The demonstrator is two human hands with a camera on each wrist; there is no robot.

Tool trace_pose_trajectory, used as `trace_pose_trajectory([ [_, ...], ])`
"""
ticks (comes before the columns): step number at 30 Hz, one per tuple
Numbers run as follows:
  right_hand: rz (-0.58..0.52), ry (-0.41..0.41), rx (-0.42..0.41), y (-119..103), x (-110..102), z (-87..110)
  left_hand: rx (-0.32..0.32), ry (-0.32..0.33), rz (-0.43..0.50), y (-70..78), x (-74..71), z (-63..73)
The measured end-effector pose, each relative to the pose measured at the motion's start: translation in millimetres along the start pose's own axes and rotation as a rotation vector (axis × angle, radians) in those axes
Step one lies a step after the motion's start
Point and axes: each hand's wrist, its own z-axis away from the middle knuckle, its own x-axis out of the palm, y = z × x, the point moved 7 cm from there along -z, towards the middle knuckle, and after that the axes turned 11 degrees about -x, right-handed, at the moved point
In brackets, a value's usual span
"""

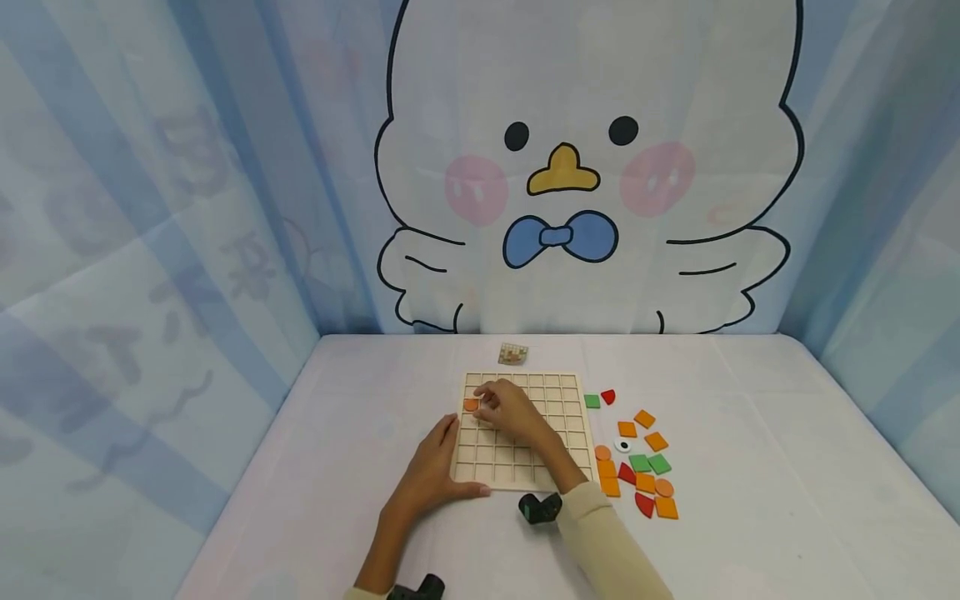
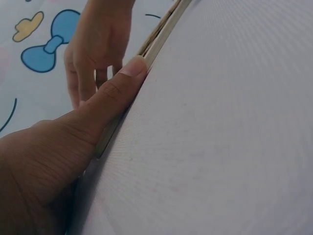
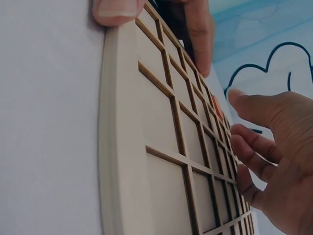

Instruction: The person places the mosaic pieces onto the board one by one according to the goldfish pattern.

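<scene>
Left hand [image 1: 431, 475] flat, fingers straight, pressed against the near-left edge of the grid board [image 1: 558, 400] on the bench [image 1: 750, 517]. Right hand [image 1: 510, 410] over the board — fingertips touching an orange round piece [image 1: 470, 404] in a left-column cell; grip unclear. Spare coloured pieces [image 1: 637, 462] loose just right of the board.

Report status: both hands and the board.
Left hand braces wooden grid board at its left edge. Right hand on board beside round orange piece. Nothing in the way.
</scene>
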Motion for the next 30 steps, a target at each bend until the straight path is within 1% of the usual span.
trace_pose_trajectory([
  [4,0.026,-0.029,-0.015,-7,-9,3.3,-0.003,0.005,0.004,0.4,0.0,-0.1],
  [7,0.05,-0.032,-0.035,-14,-19,8.7,0.005,0.005,0.007,0.4,1.1,-1.1],
  [14,0.11,0.02,-0.106,-23,-49,23.1,0.01,0.012,0.024,0.9,2.2,-3.4],
  [20,0.174,0.059,-0.131,-27,-74,38.9,0.005,0.011,0.032,1.7,1.4,-2.7],
  [24,0.196,0.088,-0.122,-28,-90,50.9,-0.006,0.008,0.024,1.3,0.8,-1.6],
  [30,0.202,0.114,-0.098,-20,-106,69.9,-0.017,0.006,0.023,-0.7,1.2,-0.2],
])
